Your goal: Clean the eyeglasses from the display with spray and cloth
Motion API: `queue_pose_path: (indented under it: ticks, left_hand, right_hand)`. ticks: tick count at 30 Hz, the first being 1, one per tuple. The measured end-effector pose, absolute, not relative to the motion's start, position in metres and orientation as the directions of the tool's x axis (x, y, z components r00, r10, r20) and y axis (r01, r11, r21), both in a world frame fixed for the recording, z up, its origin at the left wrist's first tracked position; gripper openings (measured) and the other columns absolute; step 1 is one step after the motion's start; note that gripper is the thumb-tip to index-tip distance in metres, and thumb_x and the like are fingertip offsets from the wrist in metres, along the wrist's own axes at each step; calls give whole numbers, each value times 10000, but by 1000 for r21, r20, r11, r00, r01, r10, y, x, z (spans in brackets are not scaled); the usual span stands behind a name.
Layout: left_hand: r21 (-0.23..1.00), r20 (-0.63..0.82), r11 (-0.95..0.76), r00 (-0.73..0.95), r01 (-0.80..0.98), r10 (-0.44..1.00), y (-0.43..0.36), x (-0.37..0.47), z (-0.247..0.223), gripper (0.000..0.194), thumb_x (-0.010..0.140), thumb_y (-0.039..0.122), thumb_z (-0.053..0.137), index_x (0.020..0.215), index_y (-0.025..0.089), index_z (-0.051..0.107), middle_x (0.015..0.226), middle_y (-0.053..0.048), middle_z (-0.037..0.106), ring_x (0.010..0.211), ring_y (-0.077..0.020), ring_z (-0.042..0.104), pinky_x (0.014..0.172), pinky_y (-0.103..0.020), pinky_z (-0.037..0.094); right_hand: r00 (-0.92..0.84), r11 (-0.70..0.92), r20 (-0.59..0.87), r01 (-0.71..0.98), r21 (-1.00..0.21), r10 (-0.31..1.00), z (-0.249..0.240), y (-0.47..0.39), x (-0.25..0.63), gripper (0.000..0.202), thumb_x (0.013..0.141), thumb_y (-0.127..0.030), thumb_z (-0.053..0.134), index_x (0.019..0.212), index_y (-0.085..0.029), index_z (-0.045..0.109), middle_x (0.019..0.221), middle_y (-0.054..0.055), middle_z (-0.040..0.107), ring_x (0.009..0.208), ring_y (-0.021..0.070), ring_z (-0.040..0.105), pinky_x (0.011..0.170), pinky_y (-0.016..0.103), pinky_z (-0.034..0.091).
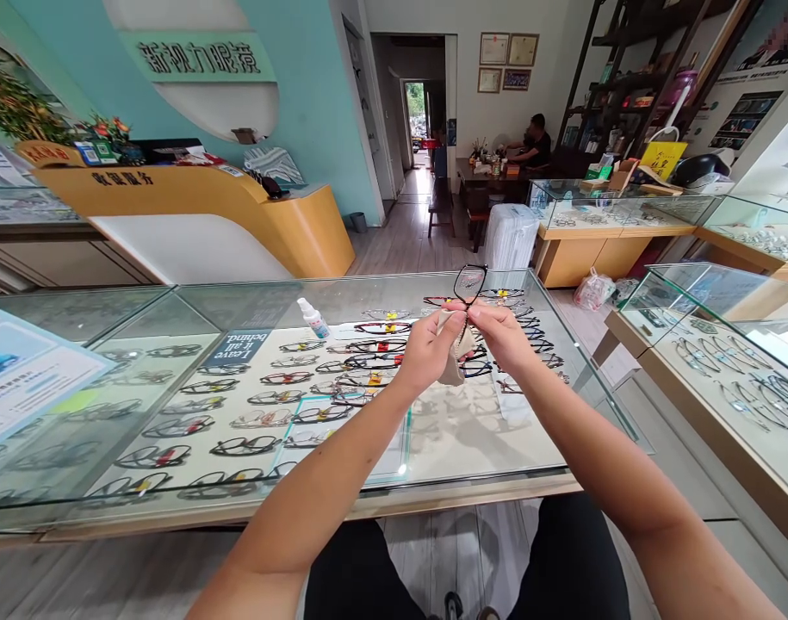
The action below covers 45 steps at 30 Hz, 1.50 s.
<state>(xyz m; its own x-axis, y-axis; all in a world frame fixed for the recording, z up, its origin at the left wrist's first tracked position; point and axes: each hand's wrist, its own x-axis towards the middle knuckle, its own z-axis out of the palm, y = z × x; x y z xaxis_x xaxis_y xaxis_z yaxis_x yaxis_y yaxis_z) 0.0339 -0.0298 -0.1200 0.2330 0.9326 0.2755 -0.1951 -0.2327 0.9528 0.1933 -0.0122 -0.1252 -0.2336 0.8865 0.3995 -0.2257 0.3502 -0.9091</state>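
Observation:
Both my hands meet above a glass display case [445, 456], holding a pair of dark-framed eyeglasses [470, 283]. One lens sticks up above my fingers; the rest of the frame is partly hidden by them. My left hand [431, 344] is closed on the glasses together with a beige cleaning cloth [455, 370], which hangs down below the fingers. My right hand [498, 336] pinches the glasses from the other side, its fingertips close to the left ones. A white spray bottle [313, 319] stands on the glass to the left of my hands.
Rows of eyeglasses [287, 377] lie under the glass. A printed sheet [32, 370] is at the left. More display cases stand on the right [722, 344]. Beyond are a wrapped suitcase [511, 234], a counter [238, 207] and a seated person [536, 142].

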Motion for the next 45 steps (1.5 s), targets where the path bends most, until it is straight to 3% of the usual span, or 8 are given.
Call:
queue_pose_path:
  ticks: [4,9,15,21,26,32,39,45]
  left_hand:
    - [954,300,-271,369,-131,880,-20,25,-122,660,943,835,631,827,185,619,699,-18,612,648,-160,616,582,-272,507]
    - [952,281,-300,566,-61,775,-9,9,-122,568,940,739,725,992,176,675,868,-43,675,743,-159,602,675,-273,494]
    - [945,316,-318,442,-71,839,-17,18,-123,547,891,672,818,1060,170,680,850,-55,743,748,-189,694,664,-280,530]
    - [938,342,-310,261,-156,903,-23,27,-126,612,934,801,678,958,191,646,662,6,642,514,-152,609,503,-272,471]
    - [942,333,-317,411,-109,848,-16,19,-124,599,990,778,617,924,183,648,767,-34,663,657,-159,609,652,-294,527]
    - [953,283,-297,534,-63,796,-17,14,-120,552,923,691,777,1088,176,664,894,-53,729,796,-193,684,725,-290,547]
    - [965,250,-219,268,-141,930,-28,28,-124,654,884,835,711,999,195,640,681,13,643,517,-152,617,478,-261,475]
    - [947,320,-307,335,-93,886,-14,23,-128,675,921,863,637,823,195,633,767,-34,675,705,-169,621,676,-302,541]
  right_hand:
    - [-205,271,321,-238,-933,925,-122,-11,197,362,854,-643,842,960,-305,916,1037,58,786,1074,292,704,941,436,573]
    - [-216,184,257,-309,-933,942,-117,-9,203,357,832,-595,870,941,-258,906,960,52,792,887,216,711,758,330,559]
    - [-274,95,212,-385,-918,938,-116,-11,196,423,794,-630,905,832,-217,823,879,38,812,519,105,473,496,300,454]
    - [-293,219,309,-302,-928,905,-124,-12,193,384,881,-598,859,798,-224,839,1022,58,822,720,168,635,647,334,532]
    - [-234,186,257,-284,-940,938,-118,-10,199,398,847,-617,874,993,-248,898,1043,54,834,806,187,659,686,318,505]
    - [-251,123,210,-322,-939,945,-111,-13,200,437,795,-647,896,919,-228,877,961,71,841,663,163,601,599,305,476]
    - [-288,202,274,-255,-946,917,-125,-11,196,437,836,-663,866,848,-226,866,1072,77,826,754,194,614,668,357,532]
    - [-187,219,278,-285,-933,942,-120,-11,197,384,823,-629,891,935,-262,896,991,51,758,921,221,670,782,339,548]
